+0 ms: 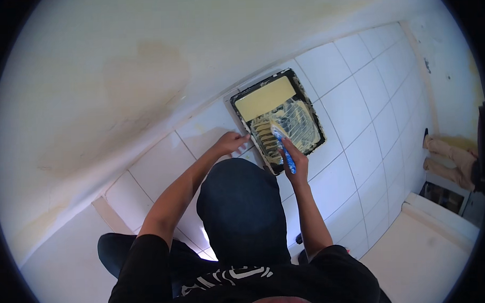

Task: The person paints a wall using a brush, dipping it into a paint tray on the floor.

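Note:
A black paint tray [321,136] lies on the tiled floor close to the wall. Pale yellow paint [266,97] fills its far well, and streaks of it coat the ridged slope. My right hand [297,159] grips a paintbrush [283,140] by its blue-and-white handle. Its paint-covered bristles point away from me over the slope. Beside the tray's left rim, my left hand [233,143] has its thumb and fingers apart and holds nothing visible. Whether a fingertip touches the rim is hard to tell.
A stained pale wall [143,75] runs along the far and left side. White floor tiles [336,96] stretch to the right. At the right edge another person's legs [451,156] are near a dark object. A low pale ledge [425,229] stands at lower right. My bent knee [240,207] rises before me.

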A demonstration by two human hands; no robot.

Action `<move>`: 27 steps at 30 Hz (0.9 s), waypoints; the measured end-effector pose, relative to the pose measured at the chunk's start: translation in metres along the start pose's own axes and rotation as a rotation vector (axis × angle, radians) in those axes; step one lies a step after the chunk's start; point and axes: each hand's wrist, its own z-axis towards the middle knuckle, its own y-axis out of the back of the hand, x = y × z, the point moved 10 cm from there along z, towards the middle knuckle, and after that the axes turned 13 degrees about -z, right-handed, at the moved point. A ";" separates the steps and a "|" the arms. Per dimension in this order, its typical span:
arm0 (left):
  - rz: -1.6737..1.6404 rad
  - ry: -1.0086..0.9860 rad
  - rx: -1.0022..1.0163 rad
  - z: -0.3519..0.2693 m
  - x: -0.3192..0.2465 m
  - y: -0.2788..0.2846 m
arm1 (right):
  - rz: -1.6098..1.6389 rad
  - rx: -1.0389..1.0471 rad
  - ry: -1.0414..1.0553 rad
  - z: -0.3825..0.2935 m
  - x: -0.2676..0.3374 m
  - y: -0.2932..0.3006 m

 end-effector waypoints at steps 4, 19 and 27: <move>-0.048 -0.255 -0.101 0.001 -0.022 -0.016 | 0.045 -0.013 -0.003 0.000 -0.003 -0.005; -0.187 -0.321 -0.338 -0.014 -0.026 -0.015 | -0.059 0.130 0.199 0.005 -0.007 -0.021; -0.110 -0.338 -0.418 0.007 -0.042 -0.001 | -0.019 0.214 0.286 0.037 -0.039 -0.033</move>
